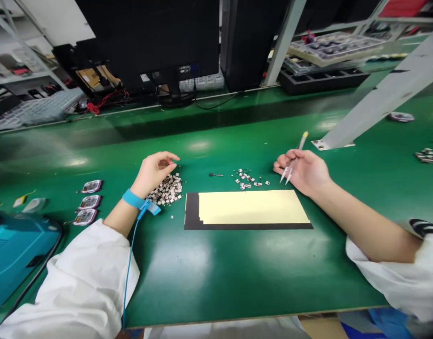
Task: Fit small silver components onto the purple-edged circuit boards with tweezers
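tweezers (pixel 293 159) sat pinched in the right hand (pixel 306 170), tips pointing down-left toward the small scatter of chips (pixel 249 179) at centre frame, just above the yellow sheet (pixel 253 207) on its black backing (pixel 191 211). fingers there were closed around the tool; tips looked narrow, and whether they held a chip i could not tell. left hand (pixel 153 172), left of centre, hovered curled over the big pile of chips (pixel 166 190), thumb and forefinger drawn near together, maybe nipping one piece but too small to tell. blue wrist strap (pixel 135 200) with its cord ran down the sleeve. step looked like sorting: picking single chips from pile and scatter. next move likely called for a fine tweezer grip on one chip and a clean set-down, without nudging neighbours. three purple-rimmed pieces (pixel 90 201) lay at left on the green bench (pixel 216 273).
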A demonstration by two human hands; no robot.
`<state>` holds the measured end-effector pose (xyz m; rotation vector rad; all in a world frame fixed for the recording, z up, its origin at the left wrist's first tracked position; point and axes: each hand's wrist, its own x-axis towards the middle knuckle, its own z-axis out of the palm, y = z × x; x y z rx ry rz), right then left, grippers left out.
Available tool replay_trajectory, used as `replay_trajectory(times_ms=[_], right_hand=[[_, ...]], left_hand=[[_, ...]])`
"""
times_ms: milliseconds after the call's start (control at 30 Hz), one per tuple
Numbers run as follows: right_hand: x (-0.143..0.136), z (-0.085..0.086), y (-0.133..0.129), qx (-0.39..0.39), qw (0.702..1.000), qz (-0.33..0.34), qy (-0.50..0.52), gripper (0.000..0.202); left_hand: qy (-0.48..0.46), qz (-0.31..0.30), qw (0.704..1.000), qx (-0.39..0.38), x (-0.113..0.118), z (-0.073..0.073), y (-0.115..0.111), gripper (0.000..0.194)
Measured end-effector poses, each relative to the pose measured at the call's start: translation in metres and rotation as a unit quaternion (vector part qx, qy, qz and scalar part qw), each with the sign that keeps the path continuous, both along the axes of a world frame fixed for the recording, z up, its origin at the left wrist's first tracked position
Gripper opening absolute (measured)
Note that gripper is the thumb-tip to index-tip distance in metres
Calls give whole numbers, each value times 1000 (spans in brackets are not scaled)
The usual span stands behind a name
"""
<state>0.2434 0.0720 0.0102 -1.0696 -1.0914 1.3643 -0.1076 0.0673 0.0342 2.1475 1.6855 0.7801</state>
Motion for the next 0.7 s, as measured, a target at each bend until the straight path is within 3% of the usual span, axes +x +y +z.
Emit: replay_trajectory(times_ms=[133, 200, 267, 333, 367, 433, 500, 567, 633, 700], right_hand=[[-10, 14, -22, 44, 994, 13, -96, 33], [-21, 17, -37, 74, 969, 98, -216, 30], [-33, 17, -51, 130, 862, 264, -414, 27], [-40, 14, -60, 154, 740, 356, -550, 27], [-41, 14, -61, 148, 704, 373, -586, 26], [-35, 15, -59, 118, 670, 402, -613, 26], [-25, 19, -54, 97, 670, 442, -589, 26], [-19, 25, -53, 109, 699, 436, -557, 30], [-22, 29, -57, 141, 745, 371, -535, 35], [-37, 29, -69, 189, 782, 300, -513, 26]], left_hand=[[-207, -1, 978, -14, 14, 6, -13, 27], [-303, -14, 952, -30, 24, 6, -19, 25], [-332, -18, 942, -53, 32, 3, -23, 21], [-341, -11, 937, -75, 36, -2, -26, 20], [-344, -7, 935, -85, 37, -5, -26, 20], [-348, 1, 931, -109, 37, -10, -27, 21], [-349, 1, 927, -137, 38, -11, -30, 22], [-346, -16, 926, -152, 43, -11, -36, 24], [-329, -55, 931, -147, 54, -10, -46, 22], [-314, -101, 933, -143, 66, -13, -59, 18]])
